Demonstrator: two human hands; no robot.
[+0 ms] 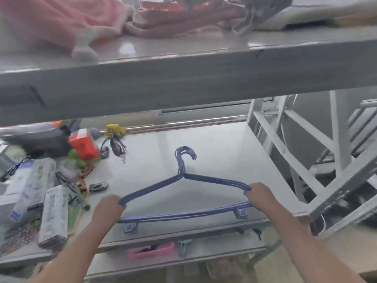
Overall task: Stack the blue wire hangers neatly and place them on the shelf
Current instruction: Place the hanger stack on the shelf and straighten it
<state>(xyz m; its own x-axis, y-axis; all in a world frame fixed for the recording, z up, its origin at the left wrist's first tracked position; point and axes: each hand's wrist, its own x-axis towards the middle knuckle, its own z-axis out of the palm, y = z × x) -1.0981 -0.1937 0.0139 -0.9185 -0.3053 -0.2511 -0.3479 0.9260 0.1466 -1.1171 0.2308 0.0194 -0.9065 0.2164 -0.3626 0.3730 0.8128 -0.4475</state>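
A stack of blue wire hangers (pixel 183 178) lies flat over the middle shelf (pixel 224 152), hooks pointing away from me and nearly aligned. My left hand (pixel 109 209) grips the stack's left corner. At the right corner, my right hand (pixel 260 196) is closed around the wires. Small clips hang from the bottom bar near the shelf's front edge. I cannot tell whether the stack rests on the shelf or hovers just above it.
Clutter fills the shelf's left side: white boxes (pixel 54 215), an orange carton (pixel 84 147), a toy car (pixel 98 186), sunglasses (pixel 116 147). An upper shelf (pixel 183 78) hangs overhead with pink clothes (pixel 61 19). A white metal frame (pixel 336 160) stands right. A pink item (pixel 152 251) lies below.
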